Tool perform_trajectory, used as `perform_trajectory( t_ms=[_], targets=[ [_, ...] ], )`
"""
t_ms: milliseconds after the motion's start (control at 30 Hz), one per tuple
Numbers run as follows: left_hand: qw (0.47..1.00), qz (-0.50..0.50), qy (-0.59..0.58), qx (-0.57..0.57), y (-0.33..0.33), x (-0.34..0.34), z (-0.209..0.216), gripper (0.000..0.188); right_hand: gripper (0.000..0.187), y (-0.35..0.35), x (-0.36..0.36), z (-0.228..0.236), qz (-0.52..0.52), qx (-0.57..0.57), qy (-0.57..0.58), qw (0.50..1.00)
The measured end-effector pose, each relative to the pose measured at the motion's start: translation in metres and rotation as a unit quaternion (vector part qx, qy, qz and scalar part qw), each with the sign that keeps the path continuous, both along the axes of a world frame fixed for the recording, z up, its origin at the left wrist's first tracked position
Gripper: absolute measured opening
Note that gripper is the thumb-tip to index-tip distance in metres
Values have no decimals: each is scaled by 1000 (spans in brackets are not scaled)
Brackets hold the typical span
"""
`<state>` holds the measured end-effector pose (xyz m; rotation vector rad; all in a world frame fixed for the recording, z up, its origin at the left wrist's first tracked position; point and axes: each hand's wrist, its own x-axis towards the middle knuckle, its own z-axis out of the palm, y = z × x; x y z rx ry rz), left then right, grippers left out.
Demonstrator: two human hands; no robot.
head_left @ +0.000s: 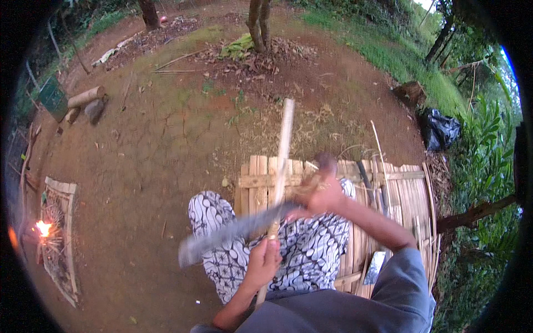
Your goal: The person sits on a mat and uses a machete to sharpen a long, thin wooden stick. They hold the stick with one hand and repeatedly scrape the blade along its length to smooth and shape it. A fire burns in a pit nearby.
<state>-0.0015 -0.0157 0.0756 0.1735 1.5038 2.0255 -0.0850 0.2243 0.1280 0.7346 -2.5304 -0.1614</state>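
Through left hand [264, 263], pale stick [285, 133], in right hand [322, 195], blurred blade [230, 231].

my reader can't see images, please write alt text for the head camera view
A person's left hand grips a pale stick while the right hand holds a long, blurred blade across it; whether they touch is unclear. Around them are patterned black-and-white legwear, a bamboo-slat platform, bare earth and, at far left, a small fire.

We note a pale tan stick [285, 130], grey blade [236, 227], black-and-white swirl-patterned legwear [313, 252], blue-grey shirt [327, 311], yellowish-tan slatted platform [409, 194], black bag [440, 129], brown soil [150, 150], orange-yellow fire [44, 228].
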Motion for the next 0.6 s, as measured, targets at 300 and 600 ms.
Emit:
perform_trajectory(
  t_ms=[300, 600],
  targets=[
    [999, 9, -51, 14, -2, -1, 7, 29, 62, 15, -11, 26, -192, -69, -99, 974],
    [999, -23, -13, -28, -8, 19, 12, 28, 59, 78, -69, 33, -365, -166, -98, 911]
  ],
)
